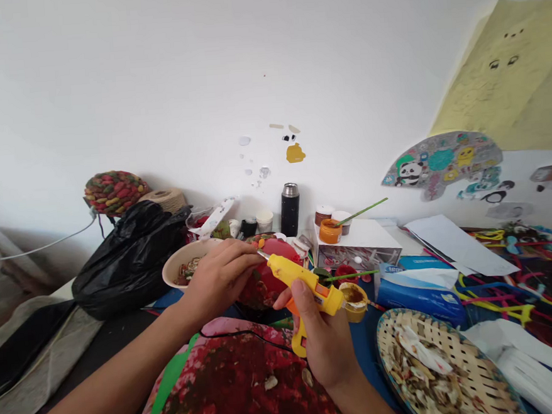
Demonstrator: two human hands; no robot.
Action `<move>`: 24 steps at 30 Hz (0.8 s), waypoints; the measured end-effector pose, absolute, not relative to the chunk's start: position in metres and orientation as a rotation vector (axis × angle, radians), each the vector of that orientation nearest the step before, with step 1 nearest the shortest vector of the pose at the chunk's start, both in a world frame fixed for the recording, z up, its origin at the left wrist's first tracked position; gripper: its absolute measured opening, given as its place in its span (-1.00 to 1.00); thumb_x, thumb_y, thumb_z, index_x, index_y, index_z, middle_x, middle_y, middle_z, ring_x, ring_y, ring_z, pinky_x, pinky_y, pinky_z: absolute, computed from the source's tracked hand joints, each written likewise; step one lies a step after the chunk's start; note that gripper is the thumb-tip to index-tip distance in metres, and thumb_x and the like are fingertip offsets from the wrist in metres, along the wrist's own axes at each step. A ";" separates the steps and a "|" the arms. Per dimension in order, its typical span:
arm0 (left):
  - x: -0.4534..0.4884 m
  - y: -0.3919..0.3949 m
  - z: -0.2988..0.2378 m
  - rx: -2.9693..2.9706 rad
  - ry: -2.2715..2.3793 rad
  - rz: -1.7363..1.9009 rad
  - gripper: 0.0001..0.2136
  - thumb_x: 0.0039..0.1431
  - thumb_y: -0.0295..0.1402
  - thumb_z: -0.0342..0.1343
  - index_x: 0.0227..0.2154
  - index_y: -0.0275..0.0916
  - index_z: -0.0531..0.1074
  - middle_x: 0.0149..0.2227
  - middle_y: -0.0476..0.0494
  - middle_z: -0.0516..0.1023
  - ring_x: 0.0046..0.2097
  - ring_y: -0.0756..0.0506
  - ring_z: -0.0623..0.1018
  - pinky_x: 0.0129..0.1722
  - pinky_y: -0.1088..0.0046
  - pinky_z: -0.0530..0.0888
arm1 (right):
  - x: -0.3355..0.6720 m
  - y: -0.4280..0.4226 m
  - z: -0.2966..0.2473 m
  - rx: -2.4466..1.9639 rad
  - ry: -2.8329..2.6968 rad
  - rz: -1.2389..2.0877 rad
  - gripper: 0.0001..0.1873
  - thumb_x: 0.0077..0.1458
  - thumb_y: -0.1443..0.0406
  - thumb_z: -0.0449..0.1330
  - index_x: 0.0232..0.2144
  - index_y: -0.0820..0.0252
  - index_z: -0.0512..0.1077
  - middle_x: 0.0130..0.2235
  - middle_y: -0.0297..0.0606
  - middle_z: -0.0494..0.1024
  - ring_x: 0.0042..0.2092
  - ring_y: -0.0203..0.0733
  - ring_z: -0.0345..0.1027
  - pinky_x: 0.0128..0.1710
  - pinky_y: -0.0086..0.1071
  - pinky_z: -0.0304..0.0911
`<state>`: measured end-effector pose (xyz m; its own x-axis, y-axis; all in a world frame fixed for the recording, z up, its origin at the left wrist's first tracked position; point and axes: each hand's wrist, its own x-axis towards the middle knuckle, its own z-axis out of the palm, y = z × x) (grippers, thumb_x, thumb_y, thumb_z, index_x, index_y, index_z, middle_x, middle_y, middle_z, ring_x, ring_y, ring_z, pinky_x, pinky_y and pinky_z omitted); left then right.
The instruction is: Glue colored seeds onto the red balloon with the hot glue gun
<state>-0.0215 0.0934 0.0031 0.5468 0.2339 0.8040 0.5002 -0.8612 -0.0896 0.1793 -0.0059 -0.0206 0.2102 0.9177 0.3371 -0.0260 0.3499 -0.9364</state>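
My right hand (pixel 320 336) grips a yellow glue gun (pixel 305 287), its nozzle pointing up and left. The tip meets a small piece pinched in the fingers of my left hand (pixel 219 277); what the piece is I cannot make out. Just behind the nozzle stands a red round craft piece (pixel 267 283). A black cord (pixel 247 335) runs from the gun across a red patterned sheet (pixel 241 386) in front of me.
A bowl (pixel 178 264) sits behind my left hand beside a black plastic bag (pixel 128 261). A woven tray of scraps (pixel 438 366) lies at right, with a blue tissue pack (pixel 414 289), paint pots (pixel 330 230), a black flask (pixel 290 209) and pipe cleaners (pixel 522 278).
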 end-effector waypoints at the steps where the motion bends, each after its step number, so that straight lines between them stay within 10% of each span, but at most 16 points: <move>1: -0.022 0.093 0.003 -2.476 -0.601 -1.216 -0.83 0.48 -0.54 0.15 -0.07 -0.17 0.59 -0.09 -0.19 0.75 -0.05 -0.18 0.69 -0.01 0.27 0.60 | 0.179 -0.006 -0.020 -0.993 -1.163 0.835 -0.24 0.35 -0.31 0.21 -0.52 0.18 0.65 -0.63 -0.43 0.23 -0.62 -0.33 0.08 -0.66 -0.41 -0.04; 24: -0.029 0.086 -0.008 -2.535 -0.628 -1.227 -0.79 0.47 -0.55 0.16 0.02 -0.16 0.57 -0.04 -0.22 0.74 0.00 -0.19 0.69 0.05 0.20 0.60 | 0.180 -0.012 -0.012 -1.058 -1.159 0.878 -0.21 0.32 -0.35 0.21 -0.46 0.20 0.70 -0.63 -0.39 0.31 -0.61 -0.32 0.09 -0.65 -0.42 -0.01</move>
<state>-0.0289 0.0863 -0.0079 0.5513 0.2683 0.7900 0.4838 -0.8742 -0.0408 0.1800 -0.0120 -0.0115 0.1986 0.9405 0.2758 -0.0114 0.2836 -0.9589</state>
